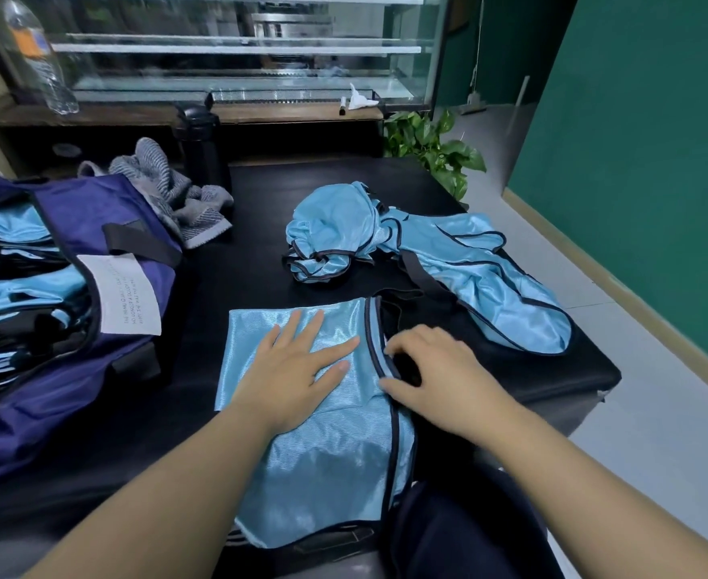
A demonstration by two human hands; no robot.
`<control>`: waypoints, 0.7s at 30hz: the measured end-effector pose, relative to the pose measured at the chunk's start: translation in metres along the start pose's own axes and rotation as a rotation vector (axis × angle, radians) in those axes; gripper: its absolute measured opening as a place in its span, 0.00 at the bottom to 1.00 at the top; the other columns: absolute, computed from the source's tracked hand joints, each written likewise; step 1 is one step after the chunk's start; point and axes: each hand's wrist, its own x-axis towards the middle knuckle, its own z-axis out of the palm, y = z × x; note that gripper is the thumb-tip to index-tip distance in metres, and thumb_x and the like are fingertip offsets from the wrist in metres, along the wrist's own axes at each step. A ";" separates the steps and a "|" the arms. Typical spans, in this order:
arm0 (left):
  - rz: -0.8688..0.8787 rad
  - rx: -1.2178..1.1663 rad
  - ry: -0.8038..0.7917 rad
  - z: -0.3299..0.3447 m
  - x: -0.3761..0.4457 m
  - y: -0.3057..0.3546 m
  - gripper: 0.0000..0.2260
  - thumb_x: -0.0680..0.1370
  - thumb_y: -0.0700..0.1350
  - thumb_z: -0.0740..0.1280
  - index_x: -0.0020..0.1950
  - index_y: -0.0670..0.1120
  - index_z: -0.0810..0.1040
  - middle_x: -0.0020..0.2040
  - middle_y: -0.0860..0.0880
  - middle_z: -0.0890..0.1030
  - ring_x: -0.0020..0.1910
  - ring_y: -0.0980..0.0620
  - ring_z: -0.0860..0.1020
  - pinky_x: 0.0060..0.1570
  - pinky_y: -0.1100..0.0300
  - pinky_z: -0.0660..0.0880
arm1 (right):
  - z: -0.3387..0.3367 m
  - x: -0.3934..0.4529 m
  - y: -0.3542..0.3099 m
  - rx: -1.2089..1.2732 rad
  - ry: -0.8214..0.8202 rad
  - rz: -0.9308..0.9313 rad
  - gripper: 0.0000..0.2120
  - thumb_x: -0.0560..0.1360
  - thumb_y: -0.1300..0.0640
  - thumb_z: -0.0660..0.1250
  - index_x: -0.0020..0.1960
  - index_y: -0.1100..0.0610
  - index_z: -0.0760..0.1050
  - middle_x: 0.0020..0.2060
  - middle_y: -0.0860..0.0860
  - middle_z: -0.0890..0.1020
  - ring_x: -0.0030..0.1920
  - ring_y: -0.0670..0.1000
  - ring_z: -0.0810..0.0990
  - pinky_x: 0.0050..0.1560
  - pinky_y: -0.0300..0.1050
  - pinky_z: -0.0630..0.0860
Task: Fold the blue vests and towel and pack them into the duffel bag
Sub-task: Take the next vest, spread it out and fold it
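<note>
— Which step are you on?

— Folding. My left hand (298, 361) lies flat on the vest (327, 461) in front of me, fingers straight and spread, pressing it to the black table (252, 261). My right hand (436, 378) has its fingers curled, pinching the dark-trimmed edge (379, 348) on the vest's right side.

— And next?

— I judge the pinched edge should come over toward the left while the flat hand holds the cloth; it looks slippery, so it may slide.

— What's in the duffel bag (72, 328)?

— It sits open at my left with folded blue vests (22, 286) stacked inside. Two loose vests (406, 244) lie crumpled farther back on the table, and the grey towel (168, 190) is bunched just behind the bag, not yet folded
</note>
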 end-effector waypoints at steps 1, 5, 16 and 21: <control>0.000 0.012 -0.007 0.000 0.000 0.001 0.18 0.74 0.69 0.35 0.64 0.80 0.47 0.79 0.53 0.44 0.76 0.51 0.35 0.73 0.52 0.36 | 0.004 -0.005 0.003 -0.055 -0.026 -0.010 0.19 0.76 0.44 0.64 0.65 0.46 0.68 0.59 0.45 0.71 0.61 0.49 0.68 0.60 0.47 0.66; 0.058 0.039 -0.010 -0.005 0.000 0.003 0.27 0.74 0.68 0.33 0.71 0.72 0.54 0.78 0.55 0.41 0.75 0.54 0.32 0.73 0.53 0.34 | 0.005 -0.012 0.003 -0.234 0.067 -0.151 0.33 0.65 0.56 0.75 0.68 0.47 0.69 0.65 0.50 0.71 0.62 0.56 0.72 0.55 0.52 0.71; 0.317 0.306 -0.245 -0.027 -0.015 -0.019 0.25 0.75 0.62 0.37 0.72 0.67 0.35 0.77 0.59 0.39 0.77 0.55 0.39 0.75 0.49 0.43 | 0.001 -0.001 0.018 -0.248 -0.119 -0.198 0.19 0.77 0.43 0.62 0.65 0.48 0.74 0.64 0.39 0.75 0.73 0.44 0.62 0.73 0.56 0.48; 0.321 0.315 -0.339 -0.039 -0.010 -0.024 0.23 0.81 0.56 0.46 0.71 0.68 0.36 0.77 0.59 0.39 0.76 0.55 0.38 0.75 0.50 0.43 | -0.011 0.020 0.004 -0.088 -0.163 -0.061 0.25 0.79 0.37 0.50 0.40 0.53 0.76 0.39 0.46 0.78 0.51 0.43 0.71 0.65 0.50 0.56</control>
